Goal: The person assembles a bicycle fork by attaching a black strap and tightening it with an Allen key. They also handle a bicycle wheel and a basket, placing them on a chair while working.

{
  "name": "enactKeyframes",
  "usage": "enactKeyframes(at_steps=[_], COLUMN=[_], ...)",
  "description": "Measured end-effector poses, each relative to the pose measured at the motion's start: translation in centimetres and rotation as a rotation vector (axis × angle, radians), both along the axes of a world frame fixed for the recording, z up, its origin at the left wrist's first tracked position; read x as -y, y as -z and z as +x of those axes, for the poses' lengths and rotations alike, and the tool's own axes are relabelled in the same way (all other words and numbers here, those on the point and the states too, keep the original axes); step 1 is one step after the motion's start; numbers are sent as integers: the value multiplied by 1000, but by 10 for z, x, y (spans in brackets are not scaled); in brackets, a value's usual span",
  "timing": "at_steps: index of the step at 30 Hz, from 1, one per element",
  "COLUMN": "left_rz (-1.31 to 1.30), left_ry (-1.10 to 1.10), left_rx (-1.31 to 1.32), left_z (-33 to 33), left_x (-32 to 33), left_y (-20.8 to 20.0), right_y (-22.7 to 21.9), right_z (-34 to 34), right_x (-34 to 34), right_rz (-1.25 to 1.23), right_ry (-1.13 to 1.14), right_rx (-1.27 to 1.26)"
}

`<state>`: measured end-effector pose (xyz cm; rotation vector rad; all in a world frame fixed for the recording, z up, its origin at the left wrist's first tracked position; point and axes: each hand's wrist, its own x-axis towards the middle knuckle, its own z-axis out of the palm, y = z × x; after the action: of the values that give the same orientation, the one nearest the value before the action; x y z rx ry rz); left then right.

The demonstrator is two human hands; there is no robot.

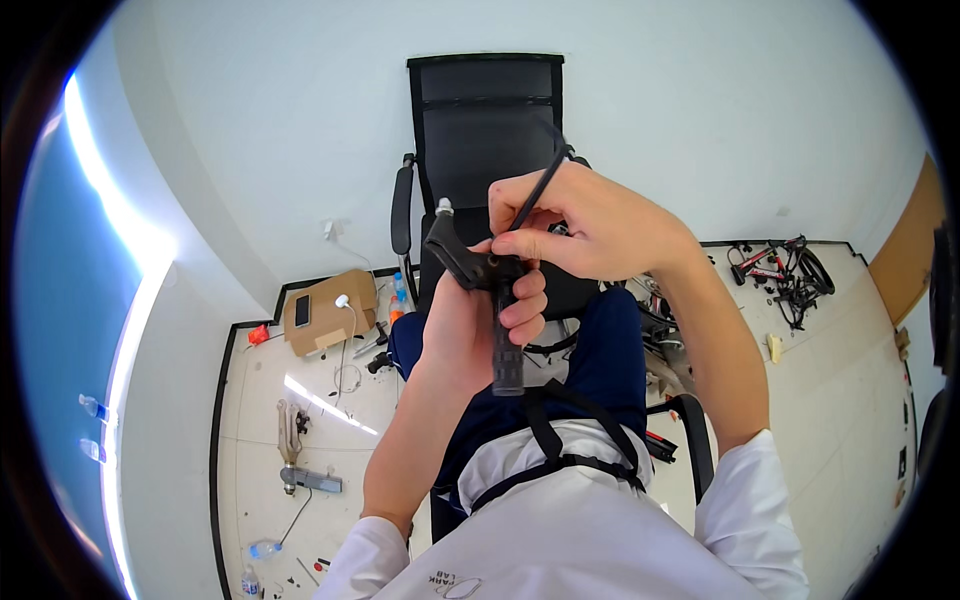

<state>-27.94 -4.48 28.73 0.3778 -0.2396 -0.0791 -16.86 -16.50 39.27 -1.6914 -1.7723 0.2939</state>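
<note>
My left hand (pixel 462 325) is closed round a black bicycle brake lever (pixel 462 262). A ribbed black handlebar grip (pixel 508 368) points down out of that hand toward my lap. The lever's pale rounded tip sticks up to the left. Above it, my right hand (pixel 585 220) is bent over the lever's clamp end, thumb and fingers pinched together. A thin black cable (pixel 543 185) runs up from the pinch and bends at its top. Where the cable meets the lever is hidden by my fingers.
A black mesh office chair (pixel 487 130) faces me against the wall. On the floor at left lie a cardboard piece (pixel 335 315) with a phone (pixel 302 311), metal bike parts (pixel 290 435) and bottles (pixel 265 550). A dark heap of bike parts (pixel 795 280) lies far right.
</note>
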Motion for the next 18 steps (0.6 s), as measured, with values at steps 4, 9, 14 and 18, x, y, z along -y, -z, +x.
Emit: enactKeyframes(at_steps=[4, 9, 14, 18], left_rz=[-221, -96, 144, 188], left_ry=[280, 137, -249, -364], left_rx=[-70, -31, -84, -105], left_z=[1, 0, -1, -3], left_x=[-3, 4, 9, 11], left_y=[3, 2, 1, -2], right_y=[-4, 14, 35, 46], right_z=[4, -11, -35, -42], right_x=[-2, 10, 5, -3], right_rz=[-83, 176, 321, 431], right_ry=[-4, 200, 435, 455], right_rx=[-24, -150, -467, -591])
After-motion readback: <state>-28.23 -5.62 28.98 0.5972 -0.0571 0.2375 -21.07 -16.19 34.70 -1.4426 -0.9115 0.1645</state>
